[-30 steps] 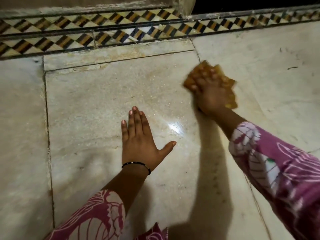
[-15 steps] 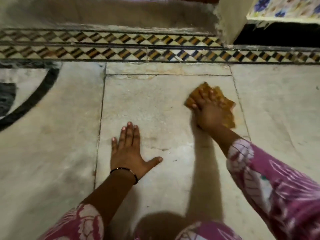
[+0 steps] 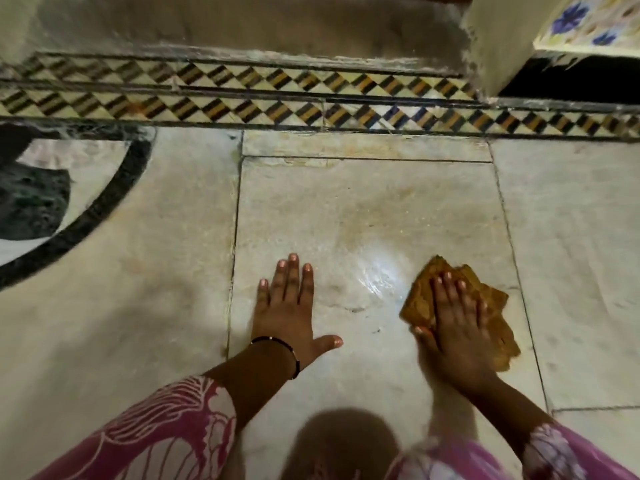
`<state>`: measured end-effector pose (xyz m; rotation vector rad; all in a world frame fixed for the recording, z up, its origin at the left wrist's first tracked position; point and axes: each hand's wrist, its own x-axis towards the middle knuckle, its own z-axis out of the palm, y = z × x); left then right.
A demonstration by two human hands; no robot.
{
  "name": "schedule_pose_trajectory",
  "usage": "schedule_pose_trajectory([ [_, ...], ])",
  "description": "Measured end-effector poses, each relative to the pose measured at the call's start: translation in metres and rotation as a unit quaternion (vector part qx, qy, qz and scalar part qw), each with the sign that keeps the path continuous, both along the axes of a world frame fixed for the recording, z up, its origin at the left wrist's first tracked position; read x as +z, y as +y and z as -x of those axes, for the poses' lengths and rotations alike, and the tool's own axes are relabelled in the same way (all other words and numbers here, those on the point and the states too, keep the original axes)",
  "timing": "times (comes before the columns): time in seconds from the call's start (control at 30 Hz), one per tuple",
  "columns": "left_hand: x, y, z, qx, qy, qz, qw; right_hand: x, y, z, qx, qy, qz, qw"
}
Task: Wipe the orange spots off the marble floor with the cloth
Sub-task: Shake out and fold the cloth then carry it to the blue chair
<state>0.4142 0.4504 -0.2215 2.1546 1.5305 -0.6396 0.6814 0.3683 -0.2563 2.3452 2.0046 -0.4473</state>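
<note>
My right hand [image 3: 453,320] lies flat on a crumpled orange-brown cloth [image 3: 498,317] and presses it onto a pale marble floor slab [image 3: 363,209]. The cloth sticks out past the fingertips and to the right of the hand. My left hand [image 3: 285,306] rests palm down on the same slab, fingers spread, about a hand's width left of the cloth, holding nothing. A wet shiny patch [image 3: 377,268] lies between the two hands. Faint orange-tan staining [image 3: 398,195] shows on the slab beyond the hands; sharp spots are hard to make out.
A checkered tile border [image 3: 311,105] runs across the far side, with a raised concrete step [image 3: 242,26] behind it. A wall corner [image 3: 491,43] and a dark opening [image 3: 571,81] stand at the upper right. A black curved inlay [image 3: 104,202] marks the floor at left.
My right hand has pulled the cloth back toward me, from the slab's far part to level with my left hand. The view has tipped up and shifted. The left hand stays planted.
</note>
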Motion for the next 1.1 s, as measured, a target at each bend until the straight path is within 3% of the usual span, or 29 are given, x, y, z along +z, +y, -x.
schedule_pose_trajectory([
  [0.1, 0.003, 0.003, -0.004, 0.002, 0.019, 0.017, 1.0, 0.006, 0.007, 0.011, -0.029, 0.007, 0.01, 1.0],
  [0.17, 0.009, 0.007, -0.013, -0.004, 0.04, 0.026, 0.999, 0.015, 0.016, 0.046, -0.143, 0.026, -0.004, 0.989],
  [0.23, 0.016, 0.01, -0.016, -0.008, 0.068, 0.039, 0.997, 0.036, 0.026, 0.105, -0.266, 0.127, 0.008, 0.956],
  [0.33, 0.047, 0.018, -0.002, 0.021, 0.116, 0.072, 0.99, 0.081, 0.033, 0.161, -0.344, 0.393, 0.033, 0.852],
  [0.4, 0.086, 0.017, 0.023, 0.077, 0.102, 0.088, 0.988, 0.125, 0.033, 0.163, -0.374, 0.511, -0.002, 0.774],
  [0.47, 0.136, 0.007, 0.049, 0.173, 0.02, 0.093, 0.98, 0.182, 0.037, 0.156, -0.41, 0.581, -0.012, 0.704],
  [0.5, 0.166, -0.004, 0.059, 0.264, -0.06, 0.084, 0.959, 0.216, 0.037, 0.157, -0.414, 0.602, -0.01, 0.683],
  [0.53, 0.199, -0.015, 0.063, 0.373, -0.156, 0.082, 0.911, 0.25, 0.037, 0.158, -0.416, 0.626, -0.009, 0.66],
  [0.6, 0.288, -0.032, 0.061, 0.555, -0.343, 0.126, 0.747, 0.34, 0.033, 0.162, -0.412, 0.678, 0.004, 0.608],
  [0.63, 0.341, -0.041, 0.057, 0.616, -0.391, 0.168, 0.663, 0.395, 0.027, 0.163, -0.404, 0.702, 0.014, 0.586],
  [0.7, 0.422, -0.058, 0.044, 0.676, -0.45, 0.234, 0.534, 0.479, 0.011, 0.167, -0.393, 0.73, 0.03, 0.558],
  [0.77, 0.506, -0.075, 0.035, 0.689, -0.506, 0.243, 0.458, 0.569, -0.01, 0.166, -0.378, 0.729, 0.042, 0.57],
  [0.87, 0.626, -0.109, 0.029, 0.664, -0.595, 0.224, 0.394, 0.684, -0.05, 0.158, -0.332, 0.724, 0.037, 0.604],
  [0.93, 0.682, -0.134, 0.026, 0.639, -0.62, 0.196, 0.411, 0.735, -0.073, 0.152, -0.304, 0.711, 0.032, 0.633],
  [1.1, 0.77, -0.187, 0.022, 0.568, -0.529, 0.001, 0.631, 0.828, -0.134, 0.137, -0.236, 0.658, -0.013, 0.715],
])
